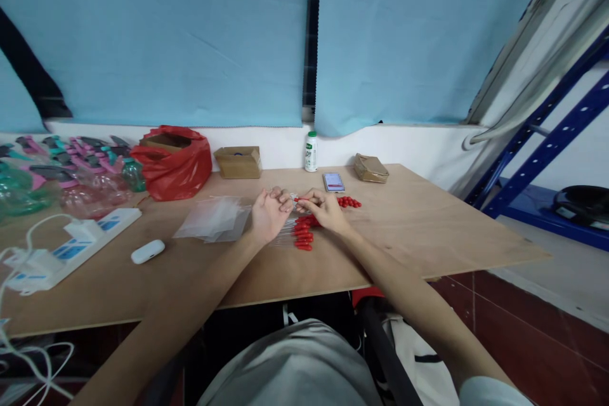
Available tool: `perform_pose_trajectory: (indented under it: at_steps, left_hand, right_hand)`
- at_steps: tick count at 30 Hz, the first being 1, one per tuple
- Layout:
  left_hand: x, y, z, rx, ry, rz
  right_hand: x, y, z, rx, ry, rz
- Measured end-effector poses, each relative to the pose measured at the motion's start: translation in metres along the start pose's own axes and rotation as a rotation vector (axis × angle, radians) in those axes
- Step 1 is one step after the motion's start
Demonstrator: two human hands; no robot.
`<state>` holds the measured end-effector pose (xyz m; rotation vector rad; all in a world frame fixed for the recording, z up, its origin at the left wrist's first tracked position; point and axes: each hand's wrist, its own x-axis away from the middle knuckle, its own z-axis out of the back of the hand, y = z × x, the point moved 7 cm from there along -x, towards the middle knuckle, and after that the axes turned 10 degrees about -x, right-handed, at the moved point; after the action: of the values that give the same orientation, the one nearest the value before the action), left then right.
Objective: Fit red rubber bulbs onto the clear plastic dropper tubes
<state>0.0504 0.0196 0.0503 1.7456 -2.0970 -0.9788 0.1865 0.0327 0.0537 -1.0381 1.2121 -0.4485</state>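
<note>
My left hand [270, 214] is raised just above the table with its fingers curled, palm partly turned up. What lies in its fingers is too small to make out. Facing it, my right hand [325, 208] pinches a small red piece [297, 200] between thumb and fingertips. Something thin and white shows between the two hands. Below them lies a row of red-ended pieces with thin, pale stems [303, 238], the red ends pointing right. Beyond my right hand sits a cluster of red, rounded pieces [349, 202]. Clear plastic sheets or bags [212, 219] lie left of my left hand.
A power strip [78, 247] and a white case [148, 252] lie at the left, before several spray bottles [90, 184]. Along the back stand a red bag [183, 165], an open carton [238, 163], a white bottle [311, 153], a phone [333, 182] and a brown package [371, 168].
</note>
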Motion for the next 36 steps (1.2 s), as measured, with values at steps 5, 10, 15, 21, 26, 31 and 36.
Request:
perform_pose_trajectory:
  at_steps: [5, 10, 15, 21, 26, 31, 36]
  left_hand:
    - [0.0, 0.0, 0.001, 0.007, 0.022, -0.009]
    - [0.0, -0.001, 0.0, 0.007, -0.023, -0.005]
    - [0.0, -0.002, 0.001, 0.003, -0.018, 0.001]
    - [0.0, 0.003, -0.003, -0.033, -0.023, 0.003]
    - [-0.002, 0.01, -0.001, -0.042, -0.042, -0.041]
    - [-0.003, 0.013, 0.002, -0.096, -0.068, -0.067]
    - [-0.003, 0.013, 0.006, -0.094, 0.001, -0.07]
  right_hand:
    - [0.0, 0.002, 0.0, -0.022, 0.015, 0.005]
    - [0.001, 0.002, -0.001, -0.006, 0.003, 0.014]
    - [0.001, 0.002, -0.001, 0.049, -0.007, 0.016]
    - [0.0, -0.005, 0.002, 0.186, 0.007, 0.072]
    - [-0.001, -0.01, 0.002, 0.211, 0.034, 0.078]
    - [-0.001, -0.008, 0.0, 0.119, 0.019, 0.038]
    - [-0.003, -0.006, 0.004, 0.08, 0.041, 0.039]
